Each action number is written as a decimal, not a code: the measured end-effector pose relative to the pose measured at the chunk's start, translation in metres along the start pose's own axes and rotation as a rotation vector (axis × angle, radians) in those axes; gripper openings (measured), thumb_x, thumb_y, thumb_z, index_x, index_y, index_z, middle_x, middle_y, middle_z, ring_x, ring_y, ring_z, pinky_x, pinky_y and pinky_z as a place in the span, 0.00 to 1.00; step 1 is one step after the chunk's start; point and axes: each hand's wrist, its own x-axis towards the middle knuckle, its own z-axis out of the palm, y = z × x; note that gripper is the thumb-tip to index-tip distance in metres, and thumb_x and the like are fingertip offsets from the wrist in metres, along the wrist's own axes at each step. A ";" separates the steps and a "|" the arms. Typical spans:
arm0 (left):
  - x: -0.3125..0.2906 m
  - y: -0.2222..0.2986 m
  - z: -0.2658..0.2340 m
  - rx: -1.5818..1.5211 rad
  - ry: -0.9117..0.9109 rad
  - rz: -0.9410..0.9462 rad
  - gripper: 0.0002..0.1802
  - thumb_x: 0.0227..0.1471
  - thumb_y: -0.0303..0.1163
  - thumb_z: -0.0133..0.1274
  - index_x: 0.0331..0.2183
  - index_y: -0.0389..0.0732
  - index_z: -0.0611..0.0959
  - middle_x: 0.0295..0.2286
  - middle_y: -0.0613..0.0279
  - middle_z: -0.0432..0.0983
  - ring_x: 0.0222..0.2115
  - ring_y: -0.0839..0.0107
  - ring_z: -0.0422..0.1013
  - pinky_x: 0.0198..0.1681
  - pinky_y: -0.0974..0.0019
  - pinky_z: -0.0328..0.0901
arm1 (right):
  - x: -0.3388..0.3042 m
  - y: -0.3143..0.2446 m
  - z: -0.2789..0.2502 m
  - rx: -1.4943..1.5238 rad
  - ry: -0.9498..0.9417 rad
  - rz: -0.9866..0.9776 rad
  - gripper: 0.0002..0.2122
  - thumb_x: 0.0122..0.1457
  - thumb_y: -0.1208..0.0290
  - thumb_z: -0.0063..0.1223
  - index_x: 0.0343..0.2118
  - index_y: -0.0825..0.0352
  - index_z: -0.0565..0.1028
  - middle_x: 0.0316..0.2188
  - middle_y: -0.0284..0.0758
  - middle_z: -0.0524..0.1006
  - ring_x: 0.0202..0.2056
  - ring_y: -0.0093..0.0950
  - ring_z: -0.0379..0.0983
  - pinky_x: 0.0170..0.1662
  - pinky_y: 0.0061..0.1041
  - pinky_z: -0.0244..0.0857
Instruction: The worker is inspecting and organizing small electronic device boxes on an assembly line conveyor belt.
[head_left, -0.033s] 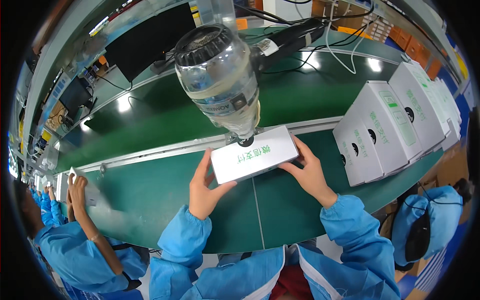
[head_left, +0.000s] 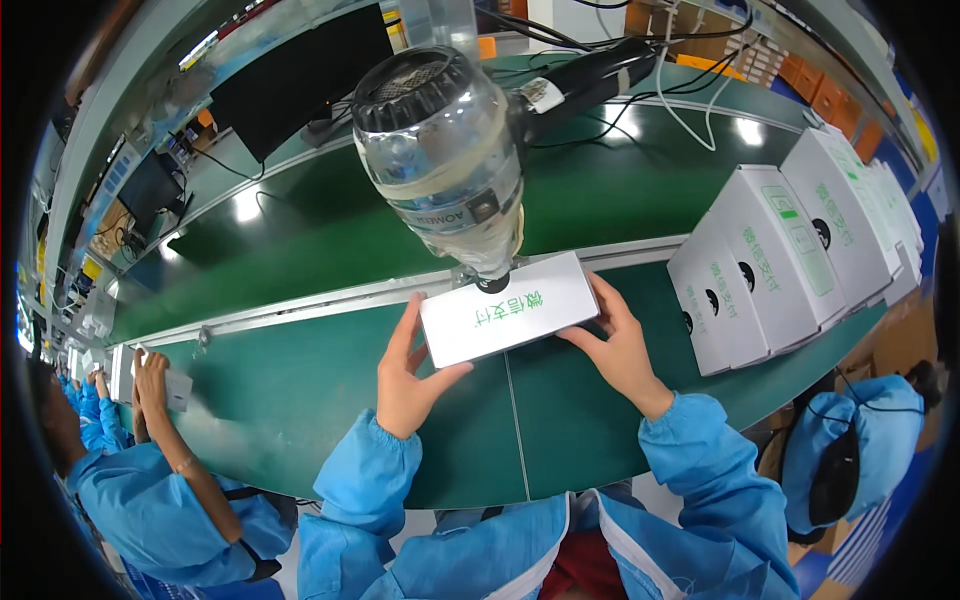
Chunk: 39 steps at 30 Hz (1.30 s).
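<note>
A white carton [head_left: 510, 312] with green print and a black round mark is held between my two hands above the green bench. My left hand [head_left: 412, 375] grips its left end, fingers behind and thumb at the near lower corner. Around the right end closes my right hand [head_left: 618, 345], thumb along the near edge. The carton's far edge lies just under the narrow, tape-wrapped nozzle of a hair dryer [head_left: 440, 160] with a clear body and a black ridged rear cap. Whether nozzle and carton touch, I cannot tell.
White cartons [head_left: 745, 275] stand in a row on the bench at the right. A metal rail [head_left: 300, 312] crosses behind my carton. At the left, a co-worker in blue [head_left: 170, 510] handles a white box [head_left: 178, 390]. Cables and a dark monitor [head_left: 300, 85] are at the back.
My hands and the carton have hardly moved. At the left, the co-worker's hands have shifted slightly downward at the white box.
</note>
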 end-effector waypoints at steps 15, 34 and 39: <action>0.013 -0.012 0.003 -0.172 0.036 0.017 0.55 0.38 0.25 0.70 0.65 0.43 0.58 0.64 0.55 0.53 0.63 0.57 0.55 0.60 0.52 0.62 | 0.002 0.015 -0.004 0.152 -0.011 0.043 0.33 0.57 0.85 0.56 0.65 0.71 0.58 0.63 0.42 0.63 0.61 0.33 0.64 0.62 0.33 0.61; 0.011 -0.010 0.007 -0.164 0.053 0.012 0.57 0.36 0.27 0.72 0.65 0.41 0.58 0.64 0.54 0.55 0.63 0.57 0.57 0.59 0.49 0.61 | 0.002 0.013 -0.007 0.091 0.015 -0.026 0.33 0.56 0.85 0.57 0.65 0.74 0.56 0.63 0.44 0.63 0.61 0.34 0.64 0.63 0.32 0.58; 0.010 -0.011 0.007 -0.172 0.063 0.032 0.62 0.36 0.27 0.72 0.66 0.43 0.52 0.63 0.51 0.55 0.63 0.55 0.57 0.59 0.49 0.61 | 0.003 0.009 -0.005 0.081 0.019 -0.029 0.33 0.56 0.84 0.57 0.65 0.74 0.57 0.63 0.44 0.63 0.61 0.33 0.64 0.63 0.32 0.58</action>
